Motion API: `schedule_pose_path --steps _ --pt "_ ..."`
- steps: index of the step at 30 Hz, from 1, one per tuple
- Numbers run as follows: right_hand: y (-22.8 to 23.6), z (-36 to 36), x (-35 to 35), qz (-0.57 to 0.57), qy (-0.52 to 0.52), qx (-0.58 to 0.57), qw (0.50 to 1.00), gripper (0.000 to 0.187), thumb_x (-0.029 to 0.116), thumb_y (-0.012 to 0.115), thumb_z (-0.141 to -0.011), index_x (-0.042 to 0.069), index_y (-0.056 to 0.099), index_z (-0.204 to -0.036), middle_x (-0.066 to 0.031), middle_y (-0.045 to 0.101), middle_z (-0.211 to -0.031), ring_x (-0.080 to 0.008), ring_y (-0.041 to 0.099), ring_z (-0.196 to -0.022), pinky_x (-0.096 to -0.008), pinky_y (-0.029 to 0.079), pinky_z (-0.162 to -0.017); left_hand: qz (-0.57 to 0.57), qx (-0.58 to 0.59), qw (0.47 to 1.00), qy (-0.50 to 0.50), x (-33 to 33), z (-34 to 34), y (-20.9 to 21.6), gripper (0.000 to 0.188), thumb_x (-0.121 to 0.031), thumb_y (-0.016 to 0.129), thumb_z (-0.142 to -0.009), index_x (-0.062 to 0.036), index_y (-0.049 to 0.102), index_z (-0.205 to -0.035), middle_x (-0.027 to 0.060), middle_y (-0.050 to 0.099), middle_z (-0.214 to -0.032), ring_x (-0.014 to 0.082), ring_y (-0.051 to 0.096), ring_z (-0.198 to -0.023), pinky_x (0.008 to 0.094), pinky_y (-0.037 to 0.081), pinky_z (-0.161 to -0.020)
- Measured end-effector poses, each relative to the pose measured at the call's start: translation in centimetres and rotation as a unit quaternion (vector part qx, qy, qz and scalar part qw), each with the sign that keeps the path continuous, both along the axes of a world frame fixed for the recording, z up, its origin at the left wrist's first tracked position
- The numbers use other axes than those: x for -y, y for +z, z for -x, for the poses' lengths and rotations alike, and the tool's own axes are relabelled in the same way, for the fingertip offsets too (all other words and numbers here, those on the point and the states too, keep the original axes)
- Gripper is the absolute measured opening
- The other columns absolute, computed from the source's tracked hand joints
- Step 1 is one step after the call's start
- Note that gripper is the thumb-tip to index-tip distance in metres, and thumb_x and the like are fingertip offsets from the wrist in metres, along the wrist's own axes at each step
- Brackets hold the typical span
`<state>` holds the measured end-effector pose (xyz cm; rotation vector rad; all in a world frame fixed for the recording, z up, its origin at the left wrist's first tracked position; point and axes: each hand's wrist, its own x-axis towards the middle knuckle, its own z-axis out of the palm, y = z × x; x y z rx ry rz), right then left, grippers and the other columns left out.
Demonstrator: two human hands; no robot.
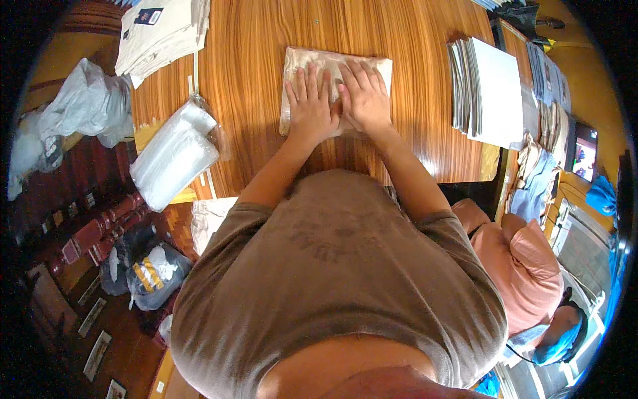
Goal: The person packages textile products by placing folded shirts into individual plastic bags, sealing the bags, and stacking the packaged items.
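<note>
A folded beige garment in a clear plastic bag (pixel 381 64) lies flat on the wooden table (pixel 252 80) in front of me. My left hand (pixel 312 108) rests palm down on its left half, fingers spread and pointing away. Palm down on the right half is my right hand (pixel 365 98), its fingers stretched out and a little apart. The thumbs come close together near the middle of the package. Both hands press on the package from above; neither grips it. Part of the package is hidden beneath them.
Folded cream garments (pixel 163 40) are stacked at the far left, with clear plastic bags (pixel 176 156) nearer me at the left edge. A stack of white boards (pixel 495 90) stands on the right. Another person in a salmon top (pixel 518 266) is at my right.
</note>
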<state>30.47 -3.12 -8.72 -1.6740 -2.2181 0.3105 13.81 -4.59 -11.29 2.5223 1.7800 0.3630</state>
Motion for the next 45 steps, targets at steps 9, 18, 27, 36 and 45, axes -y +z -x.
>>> schedule_pose_path --steps 9,18,27,36,45 --pt "-1.8 1.0 -0.4 0.030 -0.093 0.089 0.991 0.064 0.042 0.032 -0.109 0.009 0.030 -0.164 -0.0078 0.021 -0.174 -0.0380 0.011 -0.160 -0.0564 0.007 -0.129 0.007 0.012 0.999 -0.049 -2.9 -0.6 1.5 0.058 -0.032 0.051 -0.100 -0.0195 0.047 -0.157 0.0076 0.034 -0.168 0.0406 0.027 -0.155 0.0733 0.016 -0.119" --pt "-1.4 1.1 -0.7 0.091 -0.096 0.087 0.987 0.065 0.042 0.034 -0.107 0.011 0.030 -0.164 -0.0058 0.020 -0.174 -0.0356 0.008 -0.161 -0.0551 0.003 -0.129 0.016 -0.015 0.999 -0.030 -3.1 -0.9 0.9 0.055 -0.038 0.048 -0.101 -0.0207 0.054 -0.152 0.0076 0.040 -0.166 0.0393 0.030 -0.154 0.0718 0.014 -0.119" --pt "-1.6 1.0 -0.9 0.077 -0.096 0.091 0.988 0.063 0.042 0.036 -0.107 0.012 0.035 -0.162 -0.0071 0.025 -0.172 -0.0377 0.016 -0.159 -0.0566 0.008 -0.128 0.021 0.010 0.999 -0.025 -3.3 -1.0 0.4 0.054 -0.039 0.050 -0.100 -0.0198 0.057 -0.150 0.0071 0.043 -0.164 0.0397 0.031 -0.153 0.0720 0.013 -0.118" --pt "-1.6 0.9 -1.0 0.066 -0.091 0.081 0.990 0.062 0.041 0.038 -0.107 0.010 0.038 -0.161 -0.0079 0.028 -0.171 -0.0396 0.018 -0.158 -0.0570 0.009 -0.128 0.021 0.046 0.998 -0.029 -3.6 -0.9 -0.1 0.054 -0.035 0.051 -0.098 -0.0195 0.056 -0.150 0.0079 0.044 -0.162 0.0407 0.032 -0.152 0.0729 0.015 -0.117" --pt "-1.4 1.0 -0.9 0.043 -0.096 0.078 0.991 0.061 0.040 0.039 -0.107 0.010 0.041 -0.160 -0.0082 0.031 -0.170 -0.0398 0.022 -0.157 -0.0571 0.012 -0.127 0.026 0.062 0.997 -0.034 -3.6 -0.7 0.2 0.054 -0.034 0.051 -0.098 -0.0199 0.056 -0.150 0.0083 0.042 -0.164 0.0409 0.032 -0.153 0.0748 0.012 -0.118"
